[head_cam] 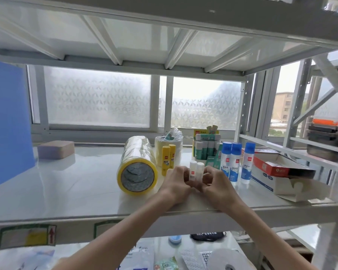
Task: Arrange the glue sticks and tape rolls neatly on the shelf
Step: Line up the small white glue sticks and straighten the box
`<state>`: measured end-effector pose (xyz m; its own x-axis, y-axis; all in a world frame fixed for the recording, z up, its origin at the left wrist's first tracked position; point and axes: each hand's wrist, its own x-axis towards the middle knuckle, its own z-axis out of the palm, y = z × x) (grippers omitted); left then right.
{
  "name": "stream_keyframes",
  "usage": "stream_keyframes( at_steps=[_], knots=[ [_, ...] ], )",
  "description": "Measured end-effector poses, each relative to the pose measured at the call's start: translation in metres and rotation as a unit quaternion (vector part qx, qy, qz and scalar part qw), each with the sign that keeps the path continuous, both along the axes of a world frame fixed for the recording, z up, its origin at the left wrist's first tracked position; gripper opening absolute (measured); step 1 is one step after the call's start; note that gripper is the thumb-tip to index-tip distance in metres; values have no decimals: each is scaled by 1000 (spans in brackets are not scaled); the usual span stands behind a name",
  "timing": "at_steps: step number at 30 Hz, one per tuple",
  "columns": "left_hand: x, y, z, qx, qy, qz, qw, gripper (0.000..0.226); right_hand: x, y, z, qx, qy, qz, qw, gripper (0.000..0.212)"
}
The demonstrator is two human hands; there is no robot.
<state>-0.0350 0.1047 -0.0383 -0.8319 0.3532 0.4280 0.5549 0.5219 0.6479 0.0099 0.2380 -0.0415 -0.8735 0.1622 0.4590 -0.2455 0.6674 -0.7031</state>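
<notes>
Two white glue sticks (196, 170) stand upright side by side on the white shelf (76, 191). My left hand (177, 183) grips the left one and my right hand (215, 184) grips the right one. Just left of them lies a long stack of yellow tape rolls (137, 164) on its side. Two yellow glue sticks (168, 158) stand behind my left hand, in front of a wrapped white tape roll (168, 147). Three blue-capped liquid glue bottles (236, 162) stand to the right. Green-capped glue sticks (206, 147) fill a box behind them.
An open red-and-white carton (281, 172) lies at the shelf's right end. A pinkish block (56, 150) sits at the back left beside a blue panel (6, 123). The shelf above hangs close overhead. Papers and a white roll (226, 260) lie on the level below.
</notes>
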Motion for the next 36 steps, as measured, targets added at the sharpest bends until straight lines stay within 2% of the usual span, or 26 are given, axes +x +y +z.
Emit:
stream_keyframes(
  at_steps=[3, 7, 13, 20, 26, 31, 36],
  knots=[
    [-3, 5, -2, 4, 0, -8, 1000, 21, 0, 3, -1, 7, 12, -19, 1000, 25],
    [-3, 7, -3, 14, -1, -22, 1000, 20, 2, 6, -1, -15, -6, -14, 1000, 35],
    [-2, 4, -6, 23, 26, -32, 999, 10, 1, 4, -4, 11, 17, -64, 998, 20],
    [-6, 6, -10, 42, 29, -41, 998, 20, 3, 4, -5, -7, 32, -99, 995, 21],
    [-9, 5, -12, 40, 24, -46, 998, 23, 4, 4, -5, -5, 19, -85, 996, 30],
    [-10, 5, -14, 40, 20, -44, 998, 17, 6, 5, -6, 7, 7, -65, 998, 31],
    [-10, 5, -14, 38, 22, -44, 998, 18, 4, 4, -6, 12, 14, -76, 997, 23]
  ],
)
